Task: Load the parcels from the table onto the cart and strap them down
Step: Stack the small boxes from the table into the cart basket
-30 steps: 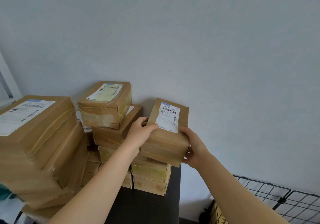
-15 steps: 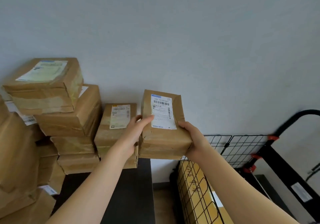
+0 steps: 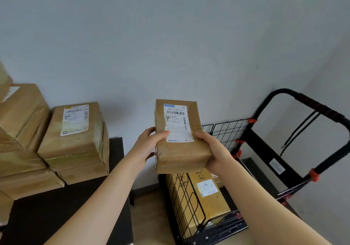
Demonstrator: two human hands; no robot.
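I hold a brown paper-wrapped parcel [image 3: 181, 154] with a white barcode label in the air, between the table and the cart. My left hand [image 3: 146, 146] grips its left side, thumb on top. My right hand [image 3: 214, 150] grips its right side. Below it stands the black wire-mesh cart [image 3: 225, 133] with a black handle frame [image 3: 310, 102]. A yellow-brown box [image 3: 206, 199] with a white label lies inside the cart. More brown parcels [image 3: 75, 140] are stacked on the dark table [image 3: 79, 207] at the left.
A grey wall stands close behind the table and the cart. Wooden floor [image 3: 149, 216] shows in the gap between them. Red clips [image 3: 314, 174] sit on the cart frame, and black cords [image 3: 301, 127] hang from the handle.
The parcel has left the stack on the table and moved right, to above the cart. My view has swung right with it, so the cart and its handle have come into sight.
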